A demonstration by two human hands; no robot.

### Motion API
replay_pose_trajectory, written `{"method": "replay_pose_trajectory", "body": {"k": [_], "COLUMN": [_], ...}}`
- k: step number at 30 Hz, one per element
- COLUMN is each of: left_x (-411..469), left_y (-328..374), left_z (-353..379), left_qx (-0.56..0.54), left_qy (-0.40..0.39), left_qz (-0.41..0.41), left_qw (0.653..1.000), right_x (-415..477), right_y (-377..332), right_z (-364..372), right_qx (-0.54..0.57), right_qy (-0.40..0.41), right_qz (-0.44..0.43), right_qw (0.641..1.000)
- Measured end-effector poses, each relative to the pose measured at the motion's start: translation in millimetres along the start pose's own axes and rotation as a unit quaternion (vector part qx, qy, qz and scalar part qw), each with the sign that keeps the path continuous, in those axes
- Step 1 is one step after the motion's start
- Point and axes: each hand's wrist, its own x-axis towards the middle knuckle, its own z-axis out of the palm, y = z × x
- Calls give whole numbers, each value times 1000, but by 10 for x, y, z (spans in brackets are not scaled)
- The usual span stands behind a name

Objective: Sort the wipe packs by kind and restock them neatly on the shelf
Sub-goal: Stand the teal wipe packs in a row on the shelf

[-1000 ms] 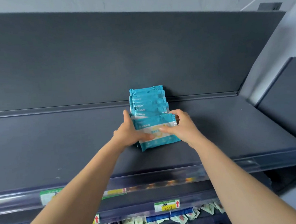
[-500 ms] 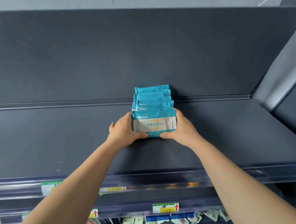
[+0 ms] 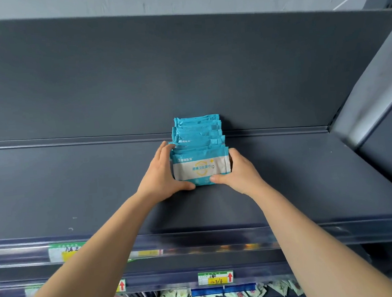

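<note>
Head view: left hand [image 3: 163,173] and right hand [image 3: 238,171] clasped the front wipe pack [image 3: 200,167], upright at frame centre on the shelf [image 3: 77,191]. Best to press evenly, squaring it against the row of packs [image 3: 197,131] behind.

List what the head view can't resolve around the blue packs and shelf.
- Pack count: the front pack hides most of the row; only top edges show.
- Right hand fingers: behind the row's side.
- Upper price tags: blurred by the glossy strip.
- Lower tag: handwriting too small.
- Lower-shelf sachets: cut off by the bottom edge.
- Other wipe kinds: none in view.
</note>
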Motion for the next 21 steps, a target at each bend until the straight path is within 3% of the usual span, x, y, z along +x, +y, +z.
{"method": "replay_pose_trajectory", "body": {"k": [9, 16, 21], "left_x": [-43, -36, -77], "left_y": [119, 25, 34], "left_z": [91, 89, 72], "left_qx": [-17, 30, 3], "left_qy": [47, -44, -41], "left_qz": [-13, -46, -37], "left_qw": [999, 998, 998], "right_x": [28, 11, -11], "right_y": [15, -9, -23], "right_z": [43, 96, 78], "right_qx": [-9, -75, -113], "right_qy": [19, 11, -7], "right_qz": [18, 13, -13], "right_qw": [1000, 997, 993]}}
